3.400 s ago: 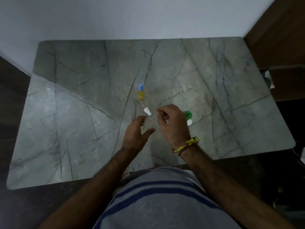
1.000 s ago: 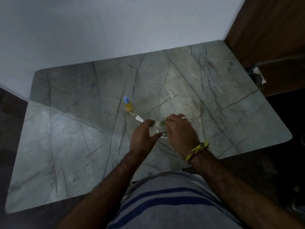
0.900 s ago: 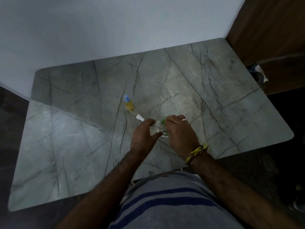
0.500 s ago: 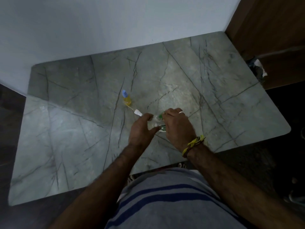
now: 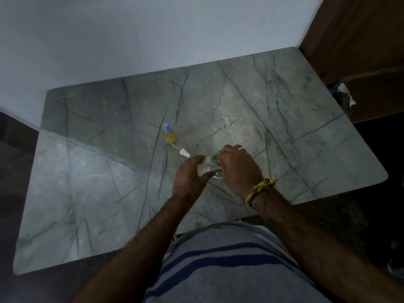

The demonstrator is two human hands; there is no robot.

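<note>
Snugly between the fingers, clear bottle: left hand curled round its body, right hand (ringed) pinching green cap.

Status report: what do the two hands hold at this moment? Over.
left hand grips clear bottle. right hand pinches its green cap. white nozzle, yellow bottle just behind, on table.

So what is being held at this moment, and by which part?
A small clear bottle: the left hand grips its body, and the right hand pinches its green cap.
</note>
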